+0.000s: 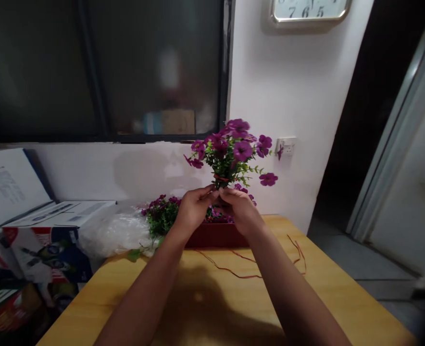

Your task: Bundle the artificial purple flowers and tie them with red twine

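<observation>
A bunch of purple artificial flowers (239,149) with green leaves stands upright above the table, its stems gathered low down with a red ribbon (221,179) around them. My left hand (195,206) and my right hand (242,206) meet at the stems just below the ribbon, fingers closed on them. Exactly what the fingertips pinch is partly hidden. Behind my hands sits a dark red box (214,236), with more purple flowers showing at its top. To its left lies another bunch of purple flowers (164,214).
Clear plastic wrapping (117,230) lies at the table's back left. Loose red ribbon (230,273) trails across the wooden table (205,307). Printed cartons (50,245) are stacked left of the table. A wall with a socket (286,145) and a clock (309,12) rises behind.
</observation>
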Demonstrator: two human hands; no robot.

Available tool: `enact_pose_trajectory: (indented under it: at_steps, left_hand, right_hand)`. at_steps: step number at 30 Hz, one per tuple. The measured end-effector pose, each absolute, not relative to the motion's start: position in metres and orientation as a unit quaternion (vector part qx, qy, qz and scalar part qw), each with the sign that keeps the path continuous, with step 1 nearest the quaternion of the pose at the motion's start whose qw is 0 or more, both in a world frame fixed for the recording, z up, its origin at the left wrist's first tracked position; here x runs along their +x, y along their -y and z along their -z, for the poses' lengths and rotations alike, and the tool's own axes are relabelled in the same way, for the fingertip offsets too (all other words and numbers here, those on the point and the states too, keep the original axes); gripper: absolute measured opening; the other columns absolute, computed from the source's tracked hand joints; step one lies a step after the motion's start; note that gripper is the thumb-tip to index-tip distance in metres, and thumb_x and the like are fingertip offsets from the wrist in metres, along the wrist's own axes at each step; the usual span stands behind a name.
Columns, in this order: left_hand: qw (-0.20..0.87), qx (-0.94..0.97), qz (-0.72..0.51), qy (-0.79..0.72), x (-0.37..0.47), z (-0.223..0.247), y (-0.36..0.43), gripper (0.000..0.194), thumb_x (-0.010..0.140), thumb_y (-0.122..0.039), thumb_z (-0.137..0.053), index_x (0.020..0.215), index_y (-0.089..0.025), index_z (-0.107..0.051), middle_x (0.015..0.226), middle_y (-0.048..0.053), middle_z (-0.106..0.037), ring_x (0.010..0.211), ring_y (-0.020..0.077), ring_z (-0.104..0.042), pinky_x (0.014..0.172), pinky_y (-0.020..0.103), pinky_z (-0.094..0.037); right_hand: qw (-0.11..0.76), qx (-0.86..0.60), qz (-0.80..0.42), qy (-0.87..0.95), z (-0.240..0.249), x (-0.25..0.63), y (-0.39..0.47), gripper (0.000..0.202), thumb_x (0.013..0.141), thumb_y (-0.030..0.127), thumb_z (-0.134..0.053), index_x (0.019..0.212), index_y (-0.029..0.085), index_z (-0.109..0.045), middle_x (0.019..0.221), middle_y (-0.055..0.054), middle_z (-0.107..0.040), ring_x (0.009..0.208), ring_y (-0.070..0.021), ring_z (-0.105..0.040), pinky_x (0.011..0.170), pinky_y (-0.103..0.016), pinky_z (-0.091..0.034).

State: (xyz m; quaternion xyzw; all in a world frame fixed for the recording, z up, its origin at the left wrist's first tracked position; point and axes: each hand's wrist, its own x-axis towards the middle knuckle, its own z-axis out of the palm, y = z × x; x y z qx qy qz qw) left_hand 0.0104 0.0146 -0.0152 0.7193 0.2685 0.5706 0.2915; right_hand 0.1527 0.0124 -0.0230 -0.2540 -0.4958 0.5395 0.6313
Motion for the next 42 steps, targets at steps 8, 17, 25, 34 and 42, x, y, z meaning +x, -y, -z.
enact_pose_trajectory:
  at_steps: [8,17,25,34,42]
  left_hand:
    - [0.205,0.674,-0.618,-0.348,0.014,0.022,-0.023,0.03,0.083,-0.038,-0.068,0.107,-0.022,-0.076,0.112,0.007,-0.074,0.107,0.0265,-0.067,0.097,0.038,-0.048]
    - [0.128,0.693,-0.611,-0.361,0.021,0.023,-0.016,0.023,0.087,-0.033,-0.062,0.101,-0.022,-0.078,0.104,0.007,-0.076,0.094,0.0281,-0.069,0.086,0.036,-0.049]
    - [0.085,0.701,-0.617,-0.348,0.029,0.026,-0.016,0.026,0.086,-0.019,-0.06,0.105,-0.024,-0.076,0.109,0.01,-0.074,0.104,0.0274,-0.066,0.101,0.036,-0.043]
    - [0.317,0.623,-0.644,-0.312,0.019,0.02,-0.03,0.035,0.072,-0.037,-0.08,0.101,-0.017,-0.077,0.099,0.008,-0.076,0.085,0.0204,-0.068,0.081,0.031,-0.052]
    - [0.512,0.546,-0.611,-0.257,0.011,0.014,-0.033,0.064,0.062,-0.023,-0.087,0.122,-0.019,-0.066,0.09,0.004,-0.075,0.081,0.0154,-0.069,0.078,0.029,-0.055]
  right_hand:
    - [0.658,-0.249,-0.527,0.477,0.026,0.147,-0.018,0.031,0.048,0.036,-0.088,0.065,0.016,-0.071,0.063,0.0,-0.064,0.058,-0.0129,-0.057,0.063,-0.03,-0.051]
    - [0.707,-0.253,-0.426,0.504,0.036,0.138,-0.027,0.022,0.064,0.036,-0.077,0.065,0.016,-0.069,0.058,0.003,-0.056,0.056,-0.0102,-0.044,0.056,-0.026,-0.038]
    - [0.735,-0.244,-0.435,0.458,0.038,0.128,-0.025,0.02,0.064,0.034,-0.074,0.064,0.017,-0.063,0.064,0.002,-0.06,0.061,-0.0115,-0.048,0.061,-0.026,-0.04]
    - [0.731,-0.222,-0.496,0.413,0.03,0.122,-0.014,0.026,0.061,0.043,-0.076,0.067,0.019,-0.066,0.064,0.001,-0.06,0.062,-0.0142,-0.053,0.061,-0.029,-0.048]
    - [0.729,-0.169,-0.512,0.422,0.025,0.118,-0.007,0.019,0.064,0.039,-0.071,0.067,0.021,-0.066,0.07,0.001,-0.063,0.067,-0.015,-0.054,0.068,-0.031,-0.051]
